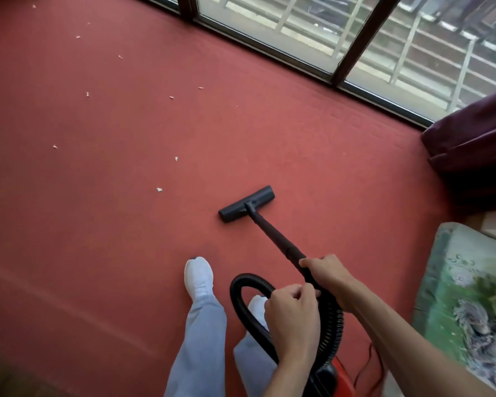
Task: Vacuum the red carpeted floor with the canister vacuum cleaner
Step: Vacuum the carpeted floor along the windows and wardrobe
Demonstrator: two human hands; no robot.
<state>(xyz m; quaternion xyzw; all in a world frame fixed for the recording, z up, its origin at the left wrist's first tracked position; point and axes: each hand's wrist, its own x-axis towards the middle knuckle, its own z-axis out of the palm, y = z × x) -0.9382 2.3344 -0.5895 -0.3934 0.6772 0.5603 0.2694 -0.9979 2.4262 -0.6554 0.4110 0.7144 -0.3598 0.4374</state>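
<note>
The wand slants forward-left from the right hand, curled round it, and the left hand, gripping at the hose, to the nozzle flat on the carpet, nearest scrap further left.

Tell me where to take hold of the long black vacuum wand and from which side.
Grip the upper end of the long black vacuum wand, just before the ribbed black hose joins, coming from above. It slants up from the flat black floor head on the red carpet toward the person, so that end is highest and nearest.
</note>
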